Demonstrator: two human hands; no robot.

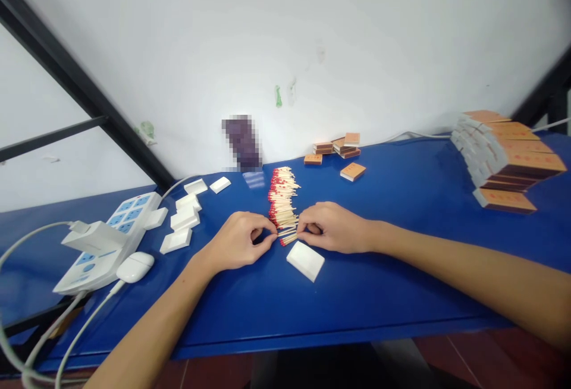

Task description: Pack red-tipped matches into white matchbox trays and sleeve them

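Note:
A long pile of red-tipped matches [283, 195] lies on the blue table, most of the red heads pointing left. My left hand [244, 237] is at the near end of the pile, thumb and forefinger pinched at the head side of a few matches. Opposite it, my right hand [332, 227] pinches at the pale stick ends of these matches, its other fingers curled. A few matches lie just in front, between the two hands. Close below my right hand rests a white matchbox tray [306, 260]; its inside cannot be made out.
Several white trays [185, 217] lie to the left, beside a power strip [111, 240] with a charger, cables and a white earbud case [135, 267]. Orange matchboxes [352, 171] sit by the wall; a large matchbox stack [508, 151] stands right. A blurred dark object [244, 142] leans against the wall.

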